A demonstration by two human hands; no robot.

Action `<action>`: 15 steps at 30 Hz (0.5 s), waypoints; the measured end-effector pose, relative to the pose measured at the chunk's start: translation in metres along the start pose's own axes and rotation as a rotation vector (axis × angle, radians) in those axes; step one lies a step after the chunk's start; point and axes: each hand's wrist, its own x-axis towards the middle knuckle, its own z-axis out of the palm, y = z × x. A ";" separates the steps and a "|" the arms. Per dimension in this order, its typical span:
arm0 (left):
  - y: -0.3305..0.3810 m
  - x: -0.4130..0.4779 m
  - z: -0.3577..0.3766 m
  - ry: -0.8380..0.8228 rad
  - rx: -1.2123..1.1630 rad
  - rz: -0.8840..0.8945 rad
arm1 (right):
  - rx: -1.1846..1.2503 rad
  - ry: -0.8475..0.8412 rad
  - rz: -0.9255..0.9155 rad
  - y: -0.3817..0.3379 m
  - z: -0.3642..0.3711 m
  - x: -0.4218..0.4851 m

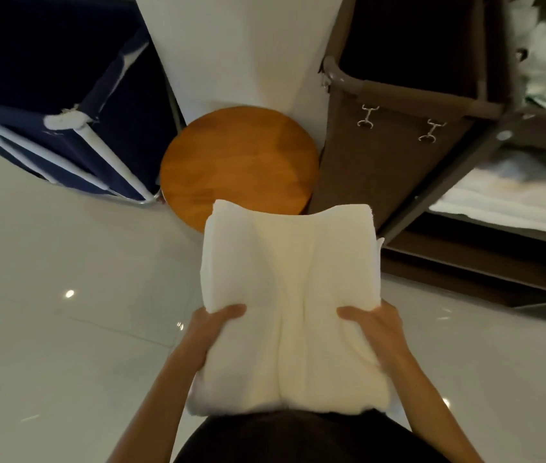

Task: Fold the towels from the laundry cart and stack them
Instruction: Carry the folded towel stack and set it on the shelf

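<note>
Holding a folded towel (290, 295), left hand (213, 325) and right hand (378, 329) grip its sides; cart (381, 155) shelves white linen (515, 198).

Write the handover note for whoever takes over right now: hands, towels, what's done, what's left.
Left hand: grips the folded white towel at its left edge, thumb on top.
Right hand: grips the right edge the same way.
Towel: held in the air, just short of the round wooden stool.
The blue fabric cart is at left, the brown cart at right; white linen lies on its shelf.
Done: this towel looks folded.
Left: set it on a stack. How many towels remain cannot be seen.
</note>
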 end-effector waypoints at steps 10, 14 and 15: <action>-0.008 -0.039 0.148 -0.120 0.128 0.056 | 0.126 0.149 0.043 0.072 -0.149 0.001; -0.016 -0.056 0.220 -0.157 0.156 0.066 | 0.167 0.181 0.039 0.096 -0.220 0.009; -0.018 -0.062 0.240 -0.166 0.162 0.063 | 0.170 0.191 0.038 0.104 -0.240 0.012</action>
